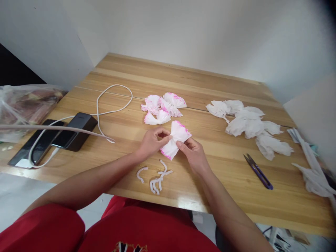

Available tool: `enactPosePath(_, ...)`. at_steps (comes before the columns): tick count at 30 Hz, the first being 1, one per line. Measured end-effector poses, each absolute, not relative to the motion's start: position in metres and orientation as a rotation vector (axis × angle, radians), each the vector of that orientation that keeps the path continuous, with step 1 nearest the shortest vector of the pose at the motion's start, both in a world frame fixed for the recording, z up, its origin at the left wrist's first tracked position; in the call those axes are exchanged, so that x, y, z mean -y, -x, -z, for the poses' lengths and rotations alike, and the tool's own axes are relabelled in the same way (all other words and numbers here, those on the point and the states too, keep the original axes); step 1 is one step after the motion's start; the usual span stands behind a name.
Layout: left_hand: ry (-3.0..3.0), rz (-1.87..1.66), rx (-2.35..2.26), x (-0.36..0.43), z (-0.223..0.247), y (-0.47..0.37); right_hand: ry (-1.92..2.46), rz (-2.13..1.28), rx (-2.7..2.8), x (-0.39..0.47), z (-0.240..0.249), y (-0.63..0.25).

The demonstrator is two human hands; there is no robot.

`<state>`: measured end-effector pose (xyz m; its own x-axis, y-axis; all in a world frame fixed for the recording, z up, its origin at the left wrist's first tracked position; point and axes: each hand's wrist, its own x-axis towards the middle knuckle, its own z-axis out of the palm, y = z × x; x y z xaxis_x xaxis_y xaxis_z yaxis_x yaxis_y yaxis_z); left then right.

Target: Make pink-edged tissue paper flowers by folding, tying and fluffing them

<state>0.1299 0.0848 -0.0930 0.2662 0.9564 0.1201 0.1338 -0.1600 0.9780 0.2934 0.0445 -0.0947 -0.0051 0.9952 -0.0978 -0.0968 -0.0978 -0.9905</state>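
Between my two hands is a white tissue paper bow (179,131) with pink-stained edges, gathered at its middle. My left hand (155,141) pinches the bow at its gathered centre from the left. On the other side, my right hand (193,154) grips it between thumb and fingers. Just beyond lie several similar pink-edged tissue bows (160,117) in a cluster. Nearer to me, several short white twisted strips (157,182) rest on the wooden table (110,182).
To the right are several plain white tissue bows (246,122) and a pair of thread snips (258,171). White crumpled paper (313,180) lies at the right edge. On the left are a black power bank (81,131), a phone (34,147) and a looped white cable (115,85).
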Motion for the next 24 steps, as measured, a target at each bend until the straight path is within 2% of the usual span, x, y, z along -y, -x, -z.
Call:
enactPosePath(12, -1.93, -1.153, -1.059, -0.081, 0.091, -0.132, 1.188, -1.423, 1.023, -0.043, 0.103, -0.291)
enactPosePath(24, -1.758, -1.229, -1.079, -0.084, 0.091, -0.13, 1.185, -1.4, 1.133, -0.044, 0.093, -0.28)
